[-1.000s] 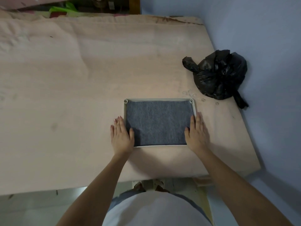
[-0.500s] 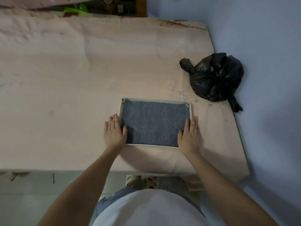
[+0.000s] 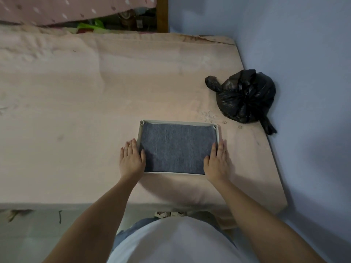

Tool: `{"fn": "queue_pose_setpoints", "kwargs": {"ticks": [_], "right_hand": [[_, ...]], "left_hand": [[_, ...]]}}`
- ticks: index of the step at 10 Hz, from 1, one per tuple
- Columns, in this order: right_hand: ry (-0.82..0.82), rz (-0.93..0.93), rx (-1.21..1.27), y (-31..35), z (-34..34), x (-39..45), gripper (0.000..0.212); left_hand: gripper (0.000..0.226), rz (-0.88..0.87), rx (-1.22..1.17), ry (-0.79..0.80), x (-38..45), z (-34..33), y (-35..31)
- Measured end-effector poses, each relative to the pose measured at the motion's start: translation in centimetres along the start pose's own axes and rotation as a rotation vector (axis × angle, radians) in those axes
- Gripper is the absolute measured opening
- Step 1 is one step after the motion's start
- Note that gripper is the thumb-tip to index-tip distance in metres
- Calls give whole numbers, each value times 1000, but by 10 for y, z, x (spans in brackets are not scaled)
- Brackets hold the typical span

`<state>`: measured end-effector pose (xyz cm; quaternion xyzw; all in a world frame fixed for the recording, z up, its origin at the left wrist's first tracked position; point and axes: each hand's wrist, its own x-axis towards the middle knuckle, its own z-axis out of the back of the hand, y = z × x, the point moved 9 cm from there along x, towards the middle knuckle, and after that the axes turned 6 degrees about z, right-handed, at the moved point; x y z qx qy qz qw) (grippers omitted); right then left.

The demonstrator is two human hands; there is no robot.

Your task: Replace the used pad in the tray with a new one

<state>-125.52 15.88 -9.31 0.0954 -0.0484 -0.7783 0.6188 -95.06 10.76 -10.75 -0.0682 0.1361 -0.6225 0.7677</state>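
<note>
Dim, soft indoor light; faint shadows; wide-angle bending at edges.

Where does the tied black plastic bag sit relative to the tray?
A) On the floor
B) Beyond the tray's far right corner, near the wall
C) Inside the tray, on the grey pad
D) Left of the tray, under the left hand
B: the black bag rests on the pink surface beyond the far right corner of the tray, next to the blue wall.

Tray (image 3: 179, 122) sits on bed (image 3: 76, 111), near front edge, right of middle. Pad (image 3: 176, 147) lies flat inside tray. Left hand (image 3: 131, 160) on tray's left side, right hand (image 3: 216, 162) on right side. Tied bag (image 3: 245, 95) behind-right, against wall (image 3: 303, 54).
</note>
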Motion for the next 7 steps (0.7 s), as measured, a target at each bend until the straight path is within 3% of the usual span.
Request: {"fn": "queue_pose_setpoints", "kwargs": {"ticks": [4, 7], "right_hand": [[84, -8, -70, 0, -5, 2, 63], [86, 53, -145, 13, 15, 13, 60]], "left_hand": [[57, 44, -27, 14, -5, -3, 3], [59, -35, 53, -16, 20, 25, -20]]}}
